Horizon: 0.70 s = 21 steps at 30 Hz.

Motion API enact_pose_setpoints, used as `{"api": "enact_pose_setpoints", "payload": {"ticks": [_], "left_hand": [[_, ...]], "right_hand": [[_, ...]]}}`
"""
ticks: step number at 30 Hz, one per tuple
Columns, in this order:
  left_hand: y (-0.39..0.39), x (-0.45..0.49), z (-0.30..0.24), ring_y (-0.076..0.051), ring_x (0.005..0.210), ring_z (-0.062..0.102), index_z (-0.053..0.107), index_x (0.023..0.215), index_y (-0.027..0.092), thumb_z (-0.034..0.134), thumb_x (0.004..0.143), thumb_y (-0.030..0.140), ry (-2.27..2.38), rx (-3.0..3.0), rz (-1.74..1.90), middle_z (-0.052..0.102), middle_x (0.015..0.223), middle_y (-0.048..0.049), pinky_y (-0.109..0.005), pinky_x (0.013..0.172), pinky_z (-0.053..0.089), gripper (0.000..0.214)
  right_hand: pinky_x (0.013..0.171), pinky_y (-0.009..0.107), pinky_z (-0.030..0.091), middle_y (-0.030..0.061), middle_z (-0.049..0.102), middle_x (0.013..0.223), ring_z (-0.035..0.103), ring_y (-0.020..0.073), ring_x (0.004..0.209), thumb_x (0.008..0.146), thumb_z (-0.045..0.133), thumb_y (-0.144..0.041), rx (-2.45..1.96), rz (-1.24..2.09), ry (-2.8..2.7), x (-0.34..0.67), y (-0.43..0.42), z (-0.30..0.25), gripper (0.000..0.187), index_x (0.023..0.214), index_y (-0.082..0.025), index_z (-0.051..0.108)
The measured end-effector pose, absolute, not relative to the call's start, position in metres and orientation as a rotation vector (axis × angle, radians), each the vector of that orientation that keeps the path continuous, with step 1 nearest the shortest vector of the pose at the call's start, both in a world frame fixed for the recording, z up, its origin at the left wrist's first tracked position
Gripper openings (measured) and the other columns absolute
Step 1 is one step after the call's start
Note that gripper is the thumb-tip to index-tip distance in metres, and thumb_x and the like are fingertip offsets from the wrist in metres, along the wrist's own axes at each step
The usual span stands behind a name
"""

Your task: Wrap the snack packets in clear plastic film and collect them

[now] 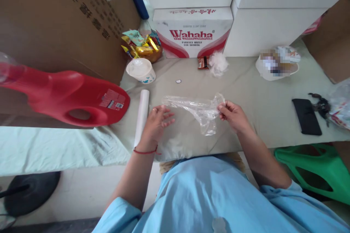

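Observation:
A thin clear plastic bag (201,113) stretches, crumpled, between my two hands above the cloth-covered table. My right hand (232,115) pinches its right end between thumb and fingers. At the other end, the fingertips of my left hand (157,121) meet the film in what looks like a loose pinch, its other fingers slightly apart. A white roll (142,114) lies just left of that hand, partly behind the wrist. Beyond the bag is a small white piece with a dark outline (178,81).
A red jug (90,98) lies on the left near a paper cup (141,71) and a snack basket (155,56). A Wahaha box (191,34), brown packet (202,63) and crumpled plastic (218,64) are behind. A white tub (265,74) and phone (306,116) stand right.

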<state>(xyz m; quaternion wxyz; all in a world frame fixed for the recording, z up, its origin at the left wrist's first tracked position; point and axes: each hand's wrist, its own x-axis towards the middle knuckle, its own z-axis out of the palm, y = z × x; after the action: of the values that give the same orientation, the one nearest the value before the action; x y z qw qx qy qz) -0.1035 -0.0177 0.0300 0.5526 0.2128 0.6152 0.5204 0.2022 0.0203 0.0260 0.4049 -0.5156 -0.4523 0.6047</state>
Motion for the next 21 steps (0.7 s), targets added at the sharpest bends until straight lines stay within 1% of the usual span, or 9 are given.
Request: {"api": "enact_pose_setpoints", "payload": {"ticks": [3,5,7,9,11,14,16,18,21], "left_hand": [[-0.029,-0.078,0.016,-0.026,0.094,0.073,0.063,0.097,0.018,0.074,0.075,0.081,1.386,0.393,1.075,0.07,0.099,-0.0107,-0.034,0.067,0.061,0.068],[-0.035,-0.06,0.01,-0.027,0.097,0.072,0.065,0.097,0.017,0.071,0.074,0.085,1.367,0.407,1.017,0.071,0.102,-0.0128,-0.032,0.067,0.06,0.072],[-0.035,-0.044,0.006,-0.023,0.095,0.069,0.066,0.096,0.017,0.078,0.074,0.076,1.398,0.5,1.001,0.071,0.101,-0.0102,-0.028,0.067,0.057,0.063],[-0.03,-0.031,0.003,-0.017,0.085,0.065,0.064,0.087,0.019,0.082,0.076,0.062,1.457,0.596,1.032,0.068,0.092,-0.0056,-0.024,0.065,0.052,0.048],[-0.022,-0.021,0.001,-0.015,0.076,0.061,0.058,0.081,0.021,0.078,0.082,0.054,1.477,0.594,1.128,0.065,0.083,-0.0025,-0.024,0.063,0.049,0.039],[-0.012,-0.014,0.0,-0.013,0.066,0.056,0.049,0.081,0.024,0.067,0.091,0.054,1.428,0.519,1.325,0.057,0.075,0.0017,-0.023,0.056,0.043,0.037],[-0.009,-0.015,0.001,-0.011,0.057,0.048,0.047,0.081,0.024,0.068,0.092,0.056,1.409,0.541,1.359,0.049,0.069,0.0051,-0.022,0.049,0.038,0.04],[-0.009,-0.021,0.003,-0.009,0.052,0.04,0.05,0.08,0.023,0.07,0.091,0.06,1.408,0.619,1.301,0.043,0.064,0.0072,-0.022,0.046,0.034,0.044],[-0.01,-0.034,0.006,-0.007,0.047,0.034,0.051,0.074,0.022,0.074,0.086,0.066,1.362,0.755,1.158,0.037,0.057,0.0088,-0.021,0.044,0.033,0.051]], "right_hand": [[0.06,0.026,0.046,-0.001,0.061,0.071,0.055,0.0125,0.064,0.082,0.079,-0.061,-1.266,1.437,-1.216,0.19,0.012,0.014,0.042,0.082,-0.021,0.067],[0.062,0.027,0.046,-0.0006,0.062,0.071,0.056,0.0134,0.065,0.085,0.077,-0.061,-1.258,1.434,-1.277,0.187,0.006,0.013,0.04,0.087,-0.021,0.072],[0.062,0.028,0.046,-0.0003,0.062,0.07,0.056,0.014,0.064,0.088,0.073,-0.063,-1.257,1.445,-1.352,0.186,0.002,0.014,0.042,0.089,-0.022,0.075],[0.063,0.028,0.046,0.0002,0.061,0.069,0.056,0.0143,0.064,0.091,0.069,-0.066,-1.248,1.445,-1.412,0.188,-0.002,0.015,0.045,0.086,-0.022,0.076],[0.063,0.028,0.045,0.0004,0.06,0.07,0.055,0.0141,0.065,0.093,0.067,-0.066,-1.255,1.409,-1.4,0.193,-0.004,0.014,0.046,0.086,-0.022,0.076],[0.06,0.027,0.043,-0.0008,0.058,0.067,0.053,0.0129,0.062,0.094,0.067,-0.065,-1.318,1.376,-1.266,0.203,-0.005,0.011,0.044,0.09,-0.022,0.077],[0.054,0.025,0.039,-0.0013,0.058,0.067,0.049,0.0108,0.057,0.091,0.072,-0.065,-1.347,1.418,-1.131,0.213,-0.005,0.009,0.043,0.089,-0.022,0.075],[0.047,0.022,0.032,-0.0019,0.058,0.067,0.042,0.008,0.051,0.082,0.081,-0.065,-1.356,1.503,-0.983,0.225,-0.002,0.01,0.045,0.086,-0.021,0.073],[0.04,0.02,0.022,-0.0052,0.051,0.06,0.03,0.005,0.045,0.071,0.091,-0.061,-1.347,1.679,-0.804,0.245,0.009,0.012,0.047,0.081,-0.02,0.069]]}}
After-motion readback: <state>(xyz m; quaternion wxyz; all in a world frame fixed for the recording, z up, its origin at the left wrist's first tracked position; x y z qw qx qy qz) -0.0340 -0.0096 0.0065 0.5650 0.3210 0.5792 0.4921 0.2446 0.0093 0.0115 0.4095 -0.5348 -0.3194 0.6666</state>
